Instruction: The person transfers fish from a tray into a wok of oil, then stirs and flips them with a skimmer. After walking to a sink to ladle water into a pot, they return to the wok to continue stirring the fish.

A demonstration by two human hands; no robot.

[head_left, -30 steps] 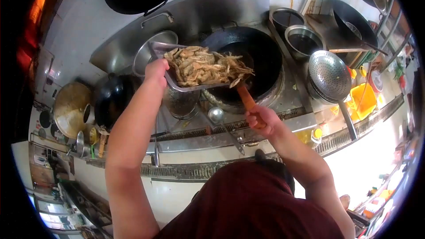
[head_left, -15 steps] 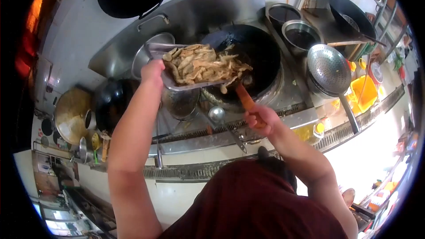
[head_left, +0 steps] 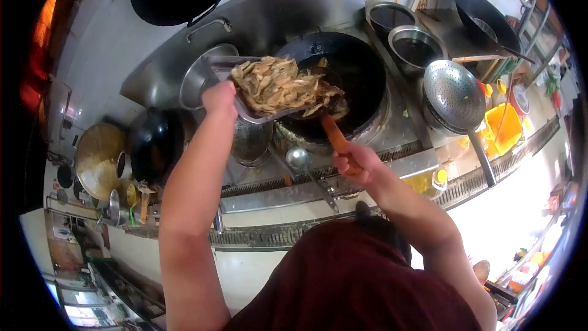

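My left hand [head_left: 220,99] grips the near-left end of a metal tray [head_left: 258,119] heaped with brown fried pieces [head_left: 275,86]. The tray overhangs the left side of a large black wok [head_left: 361,79]. Some pieces lie past its right edge, over the wok. My right hand [head_left: 357,162] is closed round an orange-brown wooden handle [head_left: 334,133], whose far end reaches under those pieces; what it carries there is mostly hidden. A steel ladle [head_left: 297,158] rests on the stove edge just below the wok.
Right of the wok are two pots of dark liquid [head_left: 392,17] [head_left: 418,51], a perforated strainer [head_left: 454,95] and a yellow container [head_left: 503,130]. A faucet [head_left: 211,26] and a steel bowl [head_left: 193,79] are behind the tray. Further left sits another black wok [head_left: 156,141].
My left hand and the tray have shifted slightly right and the tray's tilt has changed. More pieces are bunched at its right end. My right hand has moved slightly left with the handle.
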